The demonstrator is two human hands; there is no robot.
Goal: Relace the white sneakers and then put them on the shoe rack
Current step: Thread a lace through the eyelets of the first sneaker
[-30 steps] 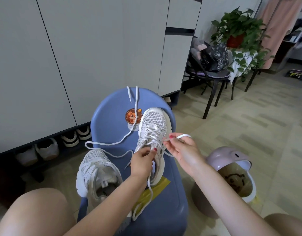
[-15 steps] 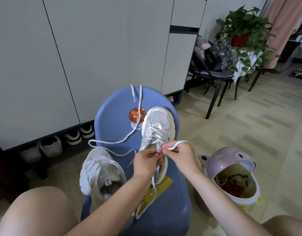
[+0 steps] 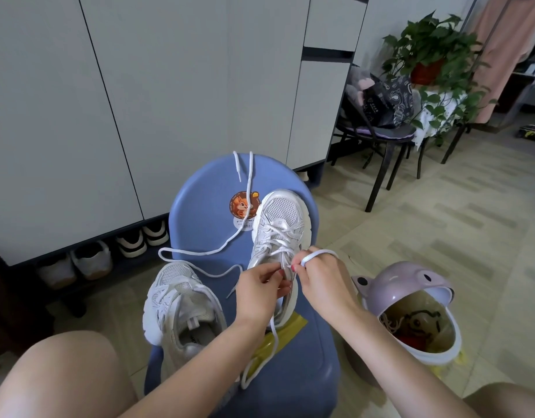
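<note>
Toe at twelve o'clock, white mesh sneaker (image 3: 278, 233) steadied by left hand (image 3: 257, 292) gripping its collar; white flat shoelace (image 3: 319, 254) pinched taut in right hand (image 3: 319, 279) fingers (image 3: 299, 267) for threading.

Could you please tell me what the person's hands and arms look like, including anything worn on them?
Both forearms are bare, with no sleeves, watch or bracelets visible. The left hand and right hand wear no gloves or visible rings; red polish shows on the fingernails.

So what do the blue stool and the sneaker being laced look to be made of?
Blue stool: likely moulded plastic, smooth with a soft sheen and rounded edges. Sneaker being laced: open white mesh at the toe, glossier overlays that look synthetic, thick foam-like sole; exact materials unclear.
</note>
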